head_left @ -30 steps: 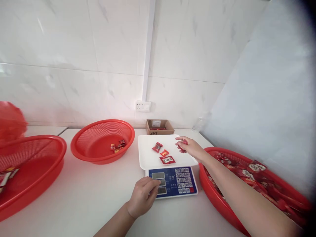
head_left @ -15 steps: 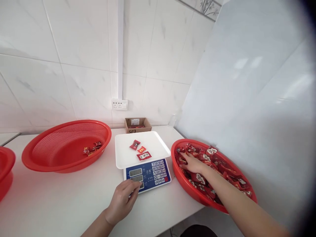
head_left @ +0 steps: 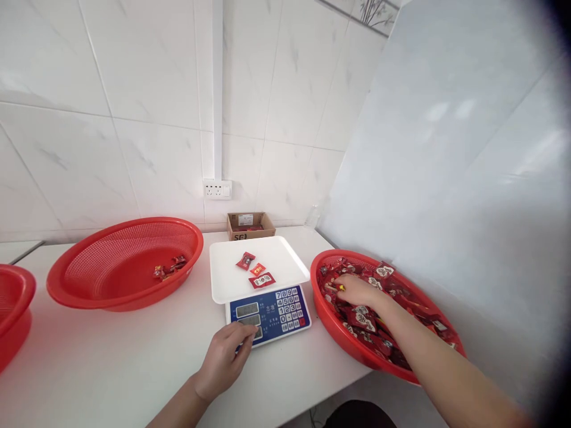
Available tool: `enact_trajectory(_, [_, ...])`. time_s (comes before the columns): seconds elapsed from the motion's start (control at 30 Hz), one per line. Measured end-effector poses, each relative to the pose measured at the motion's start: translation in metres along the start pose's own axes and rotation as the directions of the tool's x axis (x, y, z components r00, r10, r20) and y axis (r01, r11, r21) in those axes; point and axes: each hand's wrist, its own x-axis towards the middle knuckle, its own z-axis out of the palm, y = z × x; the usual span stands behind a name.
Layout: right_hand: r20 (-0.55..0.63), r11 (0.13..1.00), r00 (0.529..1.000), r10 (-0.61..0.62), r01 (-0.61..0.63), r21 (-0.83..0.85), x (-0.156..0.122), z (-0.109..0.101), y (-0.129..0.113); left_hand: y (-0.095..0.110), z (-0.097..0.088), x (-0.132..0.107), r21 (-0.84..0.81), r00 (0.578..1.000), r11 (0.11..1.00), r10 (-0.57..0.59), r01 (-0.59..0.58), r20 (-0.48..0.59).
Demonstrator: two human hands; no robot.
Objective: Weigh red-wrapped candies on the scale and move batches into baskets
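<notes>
My right hand (head_left: 357, 291) is down in the red basket (head_left: 323, 312) on the right, among many red wrapped candies (head_left: 363, 321). Its fingers are curled, and a small wrapper with a yellow patch (head_left: 341, 288) shows at the fingertips; the rest is partly hidden. My left hand (head_left: 225, 356) is at the front left edge of the digital scale (head_left: 272, 315), fingertips pinched together over the display and nothing visible in them. On the scale's white tray (head_left: 285, 261) lie three candies: a dark red one (head_left: 245, 260), a small orange-red one (head_left: 257, 269) and a wider one with a white label (head_left: 262, 280).
Left of the scale stands a red basket (head_left: 111, 261) with several candies (head_left: 169, 267) inside. Another red basket (head_left: 13, 315) is cut off at the left edge. An open cardboard box (head_left: 250, 226) sits behind the tray. The white table's front edge (head_left: 325, 398) runs below.
My right hand's fingers, spread over the candies before, have curled in, and a yellow patch now shows at the fingertips. My left hand stays pinched at the scale. The view has shifted slightly.
</notes>
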Motion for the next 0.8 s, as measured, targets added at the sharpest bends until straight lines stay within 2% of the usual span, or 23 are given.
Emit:
enact_trajectory(0.1, [0.024, 0.999, 1.000, 0.013, -0.012, -0.048, -0.002, 0.013, -0.014, -0.002, 0.001, -0.001, -0.001, 1.000, 1.000, -0.021, 0.021, 0.016])
enact_trajectory(0.2, [0.001, 0.996, 0.999, 0.041, -0.041, -0.084, -0.001, 0.018, -0.015, -0.004, 0.001, -0.003, 0.001, 0.998, 0.999, -0.053, 0.052, 0.026])
enact_trajectory(0.3, [-0.044, 0.996, 0.999, 0.008, -0.012, -0.088, -0.003, 0.012, -0.009, -0.005, 0.001, -0.004, -0.010, 0.998, 0.998, -0.059, 0.059, 0.021])
enact_trajectory(0.37, [-0.112, 0.995, 0.994, -0.017, 0.005, -0.102, -0.007, 0.003, -0.008, -0.005, 0.001, -0.003, -0.015, 0.998, 0.999, -0.052, 0.052, 0.019])
enact_trajectory(0.47, [-0.190, 0.989, 0.977, -0.099, 0.076, -0.126, -0.020, -0.006, -0.012, -0.004, 0.001, -0.003, -0.010, 0.999, 0.999, -0.043, 0.044, 0.023])
enact_trajectory(0.5, [-0.164, 0.989, 0.978, -0.128, 0.113, -0.099, -0.025, -0.006, -0.015, -0.004, 0.001, -0.003, -0.008, 0.999, 0.999, -0.043, 0.043, 0.024])
enact_trajectory(0.57, [-0.021, 0.983, 0.983, -0.181, 0.182, 0.024, -0.033, -0.002, -0.018, -0.004, 0.002, -0.003, -0.007, 0.999, 0.999, -0.048, 0.048, 0.026])
enact_trajectory(0.63, [0.123, 0.967, 0.968, -0.218, 0.198, 0.161, -0.038, 0.007, -0.019, -0.004, 0.003, -0.004, -0.009, 0.998, 0.998, -0.057, 0.057, 0.034])
enact_trajectory(0.67, [0.156, 0.958, 0.960, -0.234, 0.199, 0.207, -0.039, 0.013, -0.019, -0.005, 0.004, -0.004, -0.011, 0.997, 0.998, -0.061, 0.062, 0.040])
enact_trajectory(0.73, [0.146, 0.947, 0.961, -0.234, 0.191, 0.259, -0.039, 0.024, -0.017, -0.005, 0.005, -0.005, -0.018, 0.996, 0.997, -0.070, 0.071, 0.053])
enact_trajectory(0.8, [0.100, 0.939, 0.980, -0.174, 0.135, 0.316, -0.036, 0.033, -0.016, -0.006, 0.005, -0.005, -0.026, 0.995, 0.997, -0.077, 0.079, 0.059])
